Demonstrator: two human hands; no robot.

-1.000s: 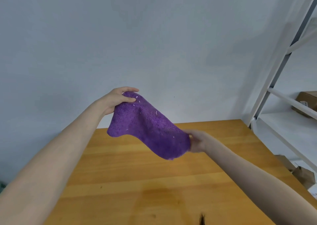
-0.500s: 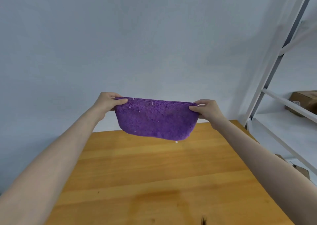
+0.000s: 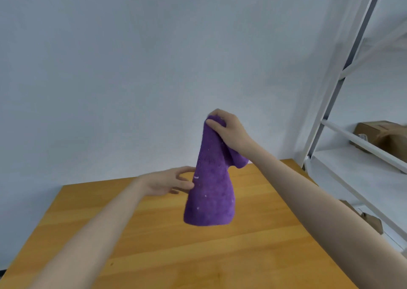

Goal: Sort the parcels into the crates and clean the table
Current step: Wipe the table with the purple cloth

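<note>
A purple cleaning cloth (image 3: 211, 191) with small white lint specks hangs vertically in the air above the wooden table (image 3: 154, 244). My right hand (image 3: 229, 132) pinches its top end, fingers closed around the bunched fabric. My left hand (image 3: 169, 182) is lower, at the cloth's left edge, fingers spread and touching its side without gripping. No parcels or crates lie on the visible table surface.
A white metal shelf rack (image 3: 330, 103) stands to the right of the table. A brown cardboard box (image 3: 383, 134) sits on one of its shelves. Another cardboard piece (image 3: 370, 220) lies lower by the rack. A plain pale wall is behind.
The cloth was stretched flat between both hands; now my left hand has let go and dropped beside it, and the cloth hangs down from my raised right hand.
</note>
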